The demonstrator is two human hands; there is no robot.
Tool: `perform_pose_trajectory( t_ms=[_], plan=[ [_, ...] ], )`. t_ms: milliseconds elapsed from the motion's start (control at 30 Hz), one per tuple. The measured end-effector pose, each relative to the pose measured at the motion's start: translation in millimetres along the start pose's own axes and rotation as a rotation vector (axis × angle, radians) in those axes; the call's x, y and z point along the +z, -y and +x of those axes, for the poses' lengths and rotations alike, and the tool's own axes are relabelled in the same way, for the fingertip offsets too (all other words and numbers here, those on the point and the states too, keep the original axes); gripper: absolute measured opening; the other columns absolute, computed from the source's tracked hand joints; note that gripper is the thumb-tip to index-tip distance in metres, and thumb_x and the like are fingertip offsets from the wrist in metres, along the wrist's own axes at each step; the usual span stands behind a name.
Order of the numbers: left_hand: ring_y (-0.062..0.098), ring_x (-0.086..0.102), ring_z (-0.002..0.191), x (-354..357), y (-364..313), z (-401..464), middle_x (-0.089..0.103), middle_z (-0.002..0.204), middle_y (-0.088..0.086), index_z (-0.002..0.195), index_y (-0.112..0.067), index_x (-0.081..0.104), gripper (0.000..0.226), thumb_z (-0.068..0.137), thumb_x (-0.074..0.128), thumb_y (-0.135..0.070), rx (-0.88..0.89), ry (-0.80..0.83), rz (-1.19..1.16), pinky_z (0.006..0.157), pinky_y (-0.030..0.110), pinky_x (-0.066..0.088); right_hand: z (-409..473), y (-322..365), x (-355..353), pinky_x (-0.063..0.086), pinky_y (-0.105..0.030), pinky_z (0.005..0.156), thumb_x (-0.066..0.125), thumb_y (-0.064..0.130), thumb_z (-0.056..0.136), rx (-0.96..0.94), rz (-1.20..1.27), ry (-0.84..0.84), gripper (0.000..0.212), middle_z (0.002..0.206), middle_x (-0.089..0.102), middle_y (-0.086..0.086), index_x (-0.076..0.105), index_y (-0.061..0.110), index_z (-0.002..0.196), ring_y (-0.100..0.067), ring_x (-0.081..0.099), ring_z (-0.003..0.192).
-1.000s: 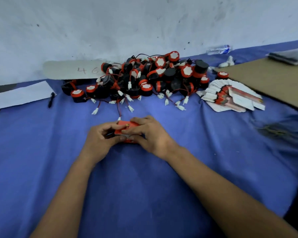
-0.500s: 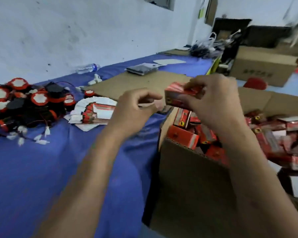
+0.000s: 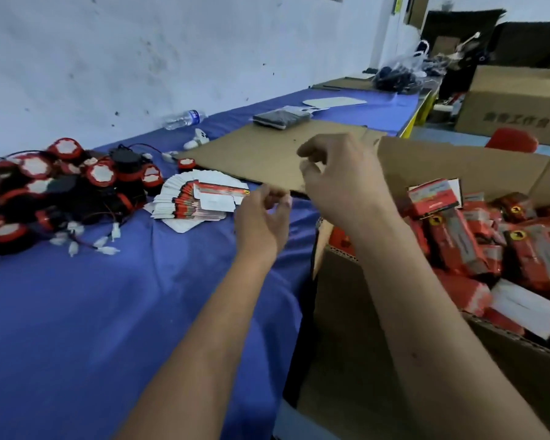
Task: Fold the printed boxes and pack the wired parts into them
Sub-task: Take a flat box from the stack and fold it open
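Observation:
A heap of black and red round wired parts (image 3: 61, 192) with white plugs lies on the blue cloth at the left. Beside it sits a fanned stack of flat printed boxes (image 3: 197, 198). My left hand (image 3: 261, 217) hovers just right of that stack, fingers loosely curled, holding nothing. Further right and higher, my right hand (image 3: 340, 179) hangs over the near corner of a large open carton (image 3: 362, 312), its fingers loose and empty. Several folded red boxes (image 3: 489, 242) fill the carton; one red box (image 3: 432, 195) lies on top, next to my right hand.
A flat cardboard sheet (image 3: 267, 154) lies on the table behind my hands, with a black packet (image 3: 280, 117) at its far edge. A water bottle (image 3: 185, 119) lies by the wall. A closed brown carton (image 3: 515, 103) and a red stool (image 3: 511, 139) stand beyond.
My head turned right from the parts heap to the carton. My right hand let go of the folded red box over the carton, and both hands are now empty.

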State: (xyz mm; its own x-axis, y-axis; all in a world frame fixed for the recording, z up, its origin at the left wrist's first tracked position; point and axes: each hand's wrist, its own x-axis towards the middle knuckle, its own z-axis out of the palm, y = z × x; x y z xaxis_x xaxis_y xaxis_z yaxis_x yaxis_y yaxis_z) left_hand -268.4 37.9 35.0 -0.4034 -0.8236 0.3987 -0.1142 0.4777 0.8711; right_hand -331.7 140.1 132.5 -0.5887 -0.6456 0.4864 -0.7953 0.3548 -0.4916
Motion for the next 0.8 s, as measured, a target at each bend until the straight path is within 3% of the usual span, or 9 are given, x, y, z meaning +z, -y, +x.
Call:
perform_pose_trajectory(
  t_ms=[100, 200, 333, 400, 433, 533, 600, 733, 800],
  plan=[
    [0.028, 0.069, 0.088, -26.2, 38.9, 1.1, 0.073, 0.083, 0.003, 0.086, -0.014, 0.072, 0.014, 0.089, 0.06, -0.009, -0.23, -0.191, 0.064, 0.07, 0.034, 0.047, 8.6, 30.2, 73.6, 0.055, -0.035, 0.084, 0.061, 0.022, 0.092, 0.022, 0.124, 0.246, 0.021, 0.105, 0.074, -0.005, 0.075, 0.02, 0.107, -0.026, 0.068, 0.097],
    [0.032, 0.069, 0.094, -54.0, 66.1, 2.2, 0.073, 0.085, 0.0, 0.087, -0.018, 0.068, 0.018, 0.088, 0.058, -0.003, -0.367, -0.348, -0.051, 0.08, 0.04, 0.054, 19.2, 36.0, 154.2, 0.055, -0.036, 0.084, 0.066, 0.019, 0.088, 0.028, 0.093, 0.37, 0.021, 0.106, 0.074, -0.012, 0.073, 0.011, 0.106, -0.033, 0.067, 0.1],
    [0.027, 0.066, 0.095, -80.4, 87.5, 11.3, 0.061, 0.08, -0.014, 0.084, -0.026, 0.06, 0.024, 0.09, 0.057, -0.003, -0.424, -0.466, -0.013, 0.082, 0.035, 0.049, 58.7, 37.0, 229.5, 0.037, -0.046, 0.112, 0.068, 0.028, 0.09, -0.057, -0.161, 0.428, 0.06, 0.151, 0.043, -0.018, 0.045, 0.012, 0.143, -0.036, 0.038, 0.142],
    [0.028, 0.067, 0.094, -85.9, 95.3, 18.6, 0.067, 0.084, -0.007, 0.079, -0.028, 0.057, 0.026, 0.089, 0.056, -0.005, -0.447, -0.473, -0.024, 0.084, 0.039, 0.053, 71.0, 33.0, 253.6, 0.021, -0.057, 0.121, 0.067, 0.035, 0.093, -0.103, -0.19, 0.556, 0.083, 0.166, 0.018, -0.012, 0.019, 0.017, 0.158, -0.032, 0.017, 0.153],
    [0.03, 0.068, 0.094, -87.7, 98.0, 21.8, 0.071, 0.088, -0.001, 0.077, -0.027, 0.057, 0.024, 0.089, 0.055, -0.006, -0.473, -0.47, -0.044, 0.084, 0.042, 0.055, 71.4, 29.3, 261.5, 0.02, -0.059, 0.12, 0.063, 0.033, 0.096, -0.122, -0.193, 0.58, 0.076, 0.165, 0.024, -0.011, 0.021, 0.017, 0.158, -0.031, 0.024, 0.152],
    [0.033, 0.071, 0.095, -93.2, 109.1, 30.3, 0.073, 0.094, 0.01, 0.08, -0.021, 0.058, 0.017, 0.092, 0.054, -0.01, -0.554, -0.474, -0.188, 0.09, 0.052, 0.058, 57.5, 23.9, 273.0, 0.047, -0.04, 0.09, 0.053, 0.017, 0.099, -0.166, -0.271, 0.388, 0.025, 0.126, 0.066, -0.013, 0.064, 0.013, 0.121, -0.034, 0.063, 0.116],
    [0.029, 0.071, 0.088, -100.4, 111.6, 32.9, 0.072, 0.093, 0.013, 0.084, -0.013, 0.059, 0.013, 0.097, 0.057, -0.017, -0.623, -0.467, -0.331, 0.09, 0.052, 0.06, 41.2, 31.5, 262.7, 0.043, -0.033, 0.07, 0.054, 0.011, 0.098, -0.167, -0.26, 0.251, 0.016, 0.108, 0.072, -0.013, 0.07, 0.012, 0.104, -0.034, 0.067, 0.099],
    [0.021, 0.073, 0.073, -145.5, 95.7, 20.0, 0.073, 0.085, 0.01, 0.101, -0.012, 0.065, 0.048, 0.099, 0.057, -0.06, -0.71, -0.233, -0.821, 0.065, 0.032, 0.06, -12.0, 74.6, 230.6, 0.049, -0.04, 0.069, 0.054, 0.016, 0.101, -0.335, 0.325, -0.047, 0.02, 0.093, 0.074, -0.01, 0.073, 0.009, 0.098, -0.031, 0.067, 0.085],
    [0.023, 0.076, 0.087, -184.2, 93.9, 2.5, 0.077, 0.091, 0.008, 0.11, -0.012, 0.069, 0.069, 0.095, 0.045, -0.076, -0.634, -0.049, -0.975, 0.074, 0.035, 0.06, -43.7, 108.9, 216.3, 0.052, -0.039, 0.071, 0.057, 0.013, 0.101, -0.474, 0.613, -0.018, 0.02, 0.091, 0.076, -0.005, 0.076, 0.007, 0.102, -0.022, 0.069, 0.082]
  ],
)
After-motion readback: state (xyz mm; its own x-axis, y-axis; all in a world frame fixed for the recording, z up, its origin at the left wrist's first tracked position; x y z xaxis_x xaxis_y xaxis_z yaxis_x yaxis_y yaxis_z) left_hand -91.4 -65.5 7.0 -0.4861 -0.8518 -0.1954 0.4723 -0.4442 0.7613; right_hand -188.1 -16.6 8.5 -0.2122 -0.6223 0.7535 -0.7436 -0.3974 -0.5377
